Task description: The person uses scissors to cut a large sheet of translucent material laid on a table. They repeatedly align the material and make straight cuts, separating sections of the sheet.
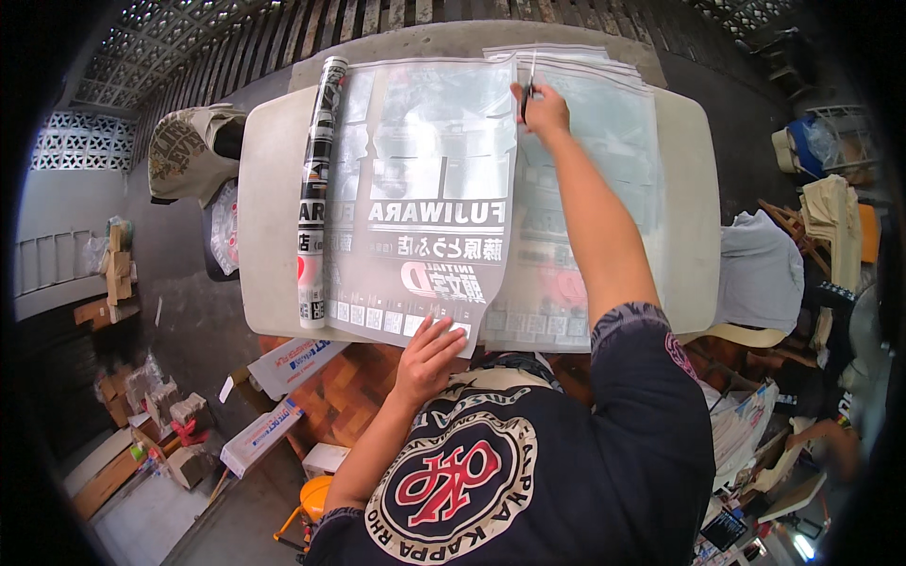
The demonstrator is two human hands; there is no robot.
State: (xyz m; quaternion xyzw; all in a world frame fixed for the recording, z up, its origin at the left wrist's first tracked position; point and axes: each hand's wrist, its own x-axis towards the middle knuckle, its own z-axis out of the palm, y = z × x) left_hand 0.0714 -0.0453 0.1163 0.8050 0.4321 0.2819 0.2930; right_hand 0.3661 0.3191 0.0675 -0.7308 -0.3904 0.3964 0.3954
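Note:
A printed transfer film sheet (406,165) spreads from its roll (324,179) over the pale table (687,208), with dark and white lettering, a red mark and a row of small squares. At the sheet's near edge, my left hand (429,360) lies with fingers stretched out on the film. My right hand (545,111) reaches to the far side, closed around the handles of a pair of scissors (531,77). Their blades point away from me, by the sheet's far right corner. Under and right of them is a stack of cut clear sheets (595,203).
Chairs draped with a printed shirt (189,146) and a grey cloth (758,274) stand beside the table's ends. Two long boxes (262,436) rest below its near left side. Wood pieces (118,262) and clutter lie along the left; more items crowd the right.

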